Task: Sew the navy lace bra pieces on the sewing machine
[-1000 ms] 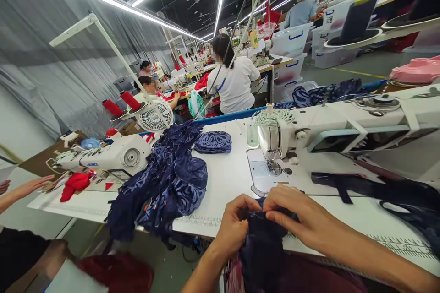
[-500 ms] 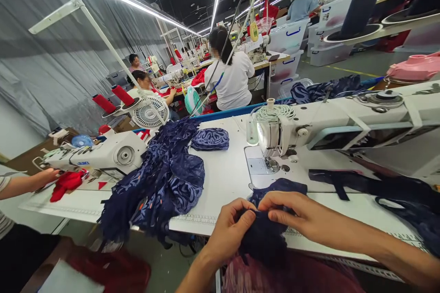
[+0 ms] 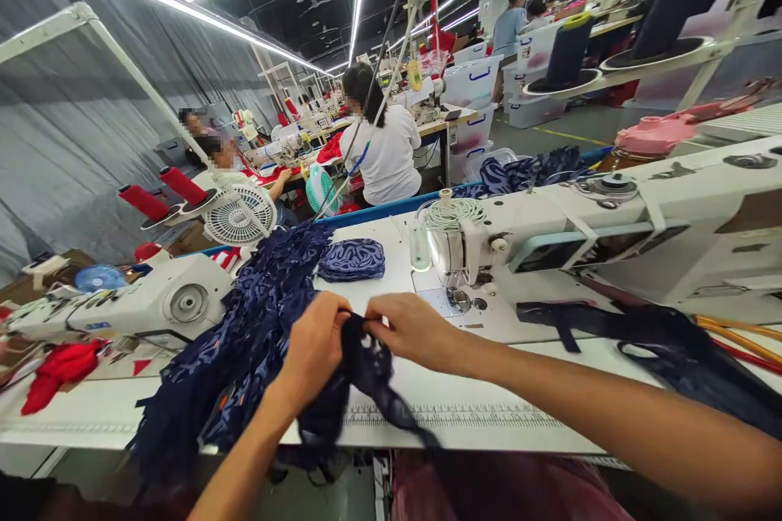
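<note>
Pinching navy cloth at six o'clock

Patterned navy fabric heap lies at eight o'clock; left hand grips the cloth, fingers closed; right hand pinches its top in fingertips; white sewing machine stands at three.

navy cloth, blue swirl-patterned stack, red thread cones

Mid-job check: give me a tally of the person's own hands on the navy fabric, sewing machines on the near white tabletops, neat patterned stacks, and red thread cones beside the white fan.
Left hand and right hand, both on the navy fabric: 2
White sewing machines: 2
Patterned navy stack: 1
Red thread cones: 2
Total: 7
</note>
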Demonstrator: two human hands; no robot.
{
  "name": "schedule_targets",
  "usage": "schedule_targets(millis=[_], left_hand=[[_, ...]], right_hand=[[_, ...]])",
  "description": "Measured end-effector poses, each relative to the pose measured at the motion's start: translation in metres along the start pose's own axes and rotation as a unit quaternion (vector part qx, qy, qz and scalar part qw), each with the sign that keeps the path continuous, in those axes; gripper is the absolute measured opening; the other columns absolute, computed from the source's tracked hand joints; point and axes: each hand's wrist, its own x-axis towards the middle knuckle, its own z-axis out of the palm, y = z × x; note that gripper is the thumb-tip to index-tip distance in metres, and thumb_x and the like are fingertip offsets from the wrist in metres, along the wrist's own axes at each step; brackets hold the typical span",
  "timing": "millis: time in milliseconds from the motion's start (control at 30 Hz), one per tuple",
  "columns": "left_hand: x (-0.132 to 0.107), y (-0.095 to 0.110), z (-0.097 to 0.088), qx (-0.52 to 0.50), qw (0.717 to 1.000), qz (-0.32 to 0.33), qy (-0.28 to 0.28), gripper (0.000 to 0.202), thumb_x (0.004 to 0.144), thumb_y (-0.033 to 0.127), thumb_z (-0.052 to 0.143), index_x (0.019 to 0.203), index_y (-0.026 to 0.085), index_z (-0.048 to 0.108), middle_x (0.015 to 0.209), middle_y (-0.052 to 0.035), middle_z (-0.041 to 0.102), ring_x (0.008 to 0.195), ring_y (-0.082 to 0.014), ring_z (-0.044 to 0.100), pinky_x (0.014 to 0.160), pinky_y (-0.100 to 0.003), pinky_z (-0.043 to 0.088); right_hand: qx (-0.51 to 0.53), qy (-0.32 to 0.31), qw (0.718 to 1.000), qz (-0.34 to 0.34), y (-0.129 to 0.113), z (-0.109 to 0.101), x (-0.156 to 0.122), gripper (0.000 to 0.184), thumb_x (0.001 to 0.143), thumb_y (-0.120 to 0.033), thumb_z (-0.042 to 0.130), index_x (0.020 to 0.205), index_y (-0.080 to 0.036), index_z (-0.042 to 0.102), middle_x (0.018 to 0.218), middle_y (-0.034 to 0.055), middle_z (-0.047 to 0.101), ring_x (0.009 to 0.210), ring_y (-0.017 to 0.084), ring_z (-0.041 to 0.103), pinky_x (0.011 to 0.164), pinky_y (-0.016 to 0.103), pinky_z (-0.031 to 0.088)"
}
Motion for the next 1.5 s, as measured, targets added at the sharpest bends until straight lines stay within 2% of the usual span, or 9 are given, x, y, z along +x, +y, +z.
schedule_targets(millis=[167, 367, 500, 633, 700, 967, 1200, 1367, 1500], left_hand=[[0.016, 0.006, -0.010, 0.163, 0.970, 0.155, 0.088, 0.014, 0.098, 0.012, 0.046, 0.097, 0.019, 0.059, 0.091, -0.0059, 0.066, 0.081, -0.0175, 0.058, 0.075, -0.029, 0.045], [-0.027, -0.005, 0.044, -0.066, 0.994, -0.072, -0.052, 0.023, 0.102, 0.023, 0.037, 0.089, 0.020, 0.056, 0.082, -0.0029, 0.061, 0.075, -0.0162, 0.059, 0.070, -0.026, 0.048], [0.000, -0.029, -0.008, -0.082, 0.966, -0.104, -0.223, 0.023, 0.099, 0.026, 0.039, 0.090, 0.022, 0.059, 0.087, -0.0027, 0.065, 0.081, -0.0179, 0.061, 0.075, -0.027, 0.048], [0.059, -0.029, -0.059, 0.021, 0.964, -0.048, -0.261, 0.019, 0.096, 0.028, 0.045, 0.092, 0.026, 0.063, 0.085, 0.0001, 0.065, 0.075, -0.0177, 0.060, 0.069, -0.025, 0.043], [0.076, -0.020, -0.037, 0.051, 0.958, -0.022, -0.281, 0.016, 0.094, 0.022, 0.048, 0.091, 0.025, 0.064, 0.088, -0.0001, 0.066, 0.079, -0.0181, 0.061, 0.071, -0.026, 0.042], [0.058, 0.013, 0.164, -0.024, 0.963, 0.000, -0.268, 0.009, 0.095, 0.019, 0.059, 0.096, 0.022, 0.067, 0.098, -0.0023, 0.068, 0.096, -0.0195, 0.062, 0.081, -0.029, 0.044], [0.058, 0.015, 0.172, -0.023, 0.988, -0.032, -0.152, 0.023, 0.088, 0.029, 0.072, 0.106, 0.019, 0.063, 0.100, -0.0062, 0.066, 0.093, -0.0237, 0.060, 0.078, -0.035, 0.048], [0.026, 0.025, 0.165, 0.050, 0.979, 0.142, -0.134, 0.018, 0.101, 0.031, 0.053, 0.113, 0.021, 0.063, 0.113, -0.0024, 0.071, 0.117, -0.0229, 0.057, 0.108, -0.047, 0.037], [0.008, 0.024, 0.163, 0.073, 0.981, 0.136, -0.118, 0.032, 0.101, 0.034, 0.052, 0.131, 0.022, 0.057, 0.134, -0.0020, 0.064, 0.130, -0.0254, 0.050, 0.118, -0.056, 0.023]], right_hand=[[-0.014, 0.077, 0.995, -0.063, 0.019, 0.009, 0.019, 0.025, 0.098, -0.011, 0.036, 0.098, -0.016, 0.060, 0.102, 0.0113, 0.060, 0.084, 0.018, 0.051, 0.066, 0.029, 0.035], [0.119, 0.023, 0.989, -0.083, 0.047, 0.028, -0.027, 0.009, 0.089, -0.018, 0.051, 0.083, -0.019, 0.058, 0.080, 0.0030, 0.060, 0.080, 0.018, 0.050, 0.077, 0.033, 0.041], [0.275, -0.023, 0.961, 0.014, 0.013, 0.050, -0.002, 0.015, 0.086, -0.024, 0.056, 0.075, -0.020, 0.047, 0.063, -0.0041, 0.051, 0.060, 0.011, 0.053, 0.059, 0.025, 0.045], [0.391, -0.050, 0.915, 0.086, -0.014, 0.048, 0.023, 0.024, 0.098, -0.039, 0.037, 0.086, -0.021, 0.045, 0.070, -0.0027, 0.057, 0.059, 0.011, 0.061, 0.049, 0.021, 0.050], [0.394, -0.048, 0.908, 0.134, 0.000, 0.040, 0.015, 0.025, 0.097, -0.041, 0.036, 0.084, -0.021, 0.046, 0.068, -0.0020, 0.058, 0.057, 0.011, 0.060, 0.045, 0.020, 0.047], [0.150, 0.010, 0.945, 0.291, 0.115, 0.016, -0.083, 0.020, 0.086, -0.027, 0.054, 0.067, -0.021, 0.049, 0.054, -0.0004, 0.056, 0.049, 0.016, 0.052, 0.052, 0.028, 0.037], [-0.153, 0.076, 0.985, 0.004, 0.135, 0.012, -0.103, 0.022, 0.103, -0.031, 0.044, 0.105, -0.022, 0.063, 0.092, 0.0050, 0.065, 0.077, 0.021, 0.060, 0.067, 0.033, 0.040], [-0.201, 0.088, 0.974, -0.051, 0.140, 0.008, -0.103, 0.030, 0.106, -0.030, 0.034, 0.105, -0.020, 0.062, 0.087, 0.0029, 0.065, 0.069, 0.017, 0.060, 0.066, 0.033, 0.043], [-0.230, 0.144, 0.957, -0.101, 0.139, 0.003, -0.103, 0.039, 0.108, -0.023, 0.025, 0.115, -0.017, 0.063, 0.098, 0.0059, 0.072, 0.080, 0.016, 0.066, 0.076, 0.033, 0.045]])
